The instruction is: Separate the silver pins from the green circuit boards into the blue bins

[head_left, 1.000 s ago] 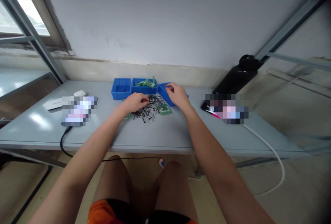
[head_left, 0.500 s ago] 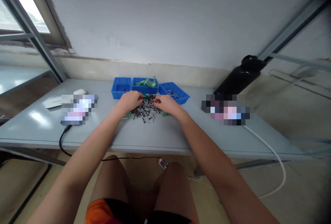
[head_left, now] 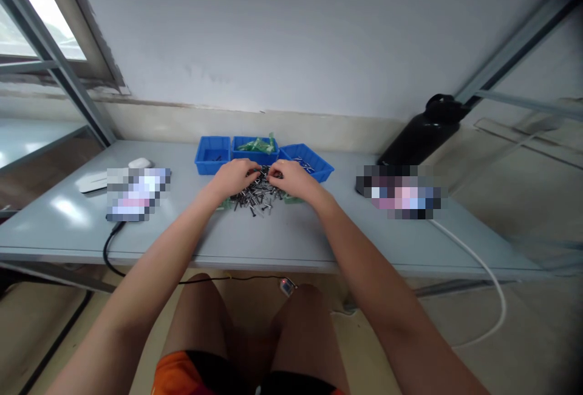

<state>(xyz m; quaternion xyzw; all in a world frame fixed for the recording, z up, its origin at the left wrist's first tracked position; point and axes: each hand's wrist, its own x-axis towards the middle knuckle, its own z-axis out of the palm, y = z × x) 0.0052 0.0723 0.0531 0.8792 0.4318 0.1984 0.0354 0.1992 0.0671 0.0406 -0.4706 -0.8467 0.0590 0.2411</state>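
Observation:
A loose pile of dark and silvery screws (head_left: pixel 255 196) lies on the table, with bits of green plastic (head_left: pixel 291 199) showing at its edge. My left hand (head_left: pixel 234 176) is over the pile's left side, fingers curled and closed at the far part. From the right, my right hand (head_left: pixel 290 177) reaches in with thumb and fingers pinched together. The fingertips of both hands are close to each other among the screws. Whatever is between them is too small to make out.
Behind the pile stand a left blue bin (head_left: pixel 213 155) with a few dark pieces, a middle blue bin (head_left: pixel 255 157) holding green plastic, and a right blue bin (head_left: pixel 314 164) with silvery screws. A phone (head_left: pixel 139 194), a mouse (head_left: pixel 93 182) and a black bottle (head_left: pixel 416 140) flank them.
Both hands have moved inward over the pile, the left one to the right, so their fingertips are nearer each other. The bins and the pile look the same.

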